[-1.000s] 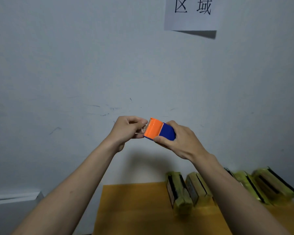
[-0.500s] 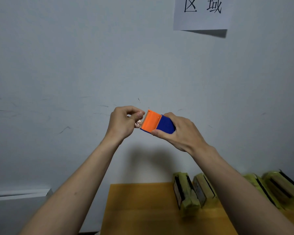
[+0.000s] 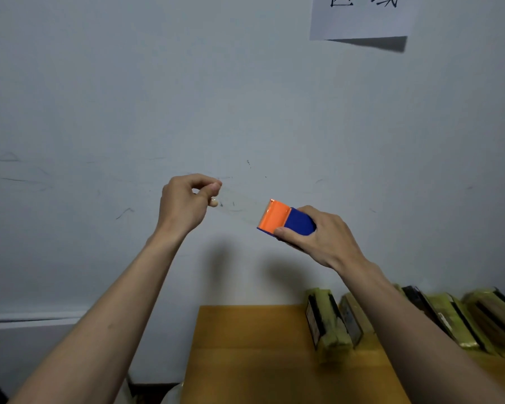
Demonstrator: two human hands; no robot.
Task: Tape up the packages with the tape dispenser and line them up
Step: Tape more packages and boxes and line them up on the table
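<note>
My right hand grips an orange and blue tape dispenser, held up in front of the wall. My left hand pinches the free end of a clear tape strip between thumb and forefinger, left of the dispenser. The strip stretches between the two hands and is barely visible. Below, several yellowish taped packages stand on edge in a row along the back of a wooden table. My right forearm hides part of the row.
A grey-white wall fills the view, with a paper sign bearing black characters at the top right. A pale ledge runs along the lower left. The table's left edge lies at about mid-frame.
My hands have moved apart: the left drew the tape end to the left, the right carried the dispenser right and down. A length of clear tape now spans between them.
</note>
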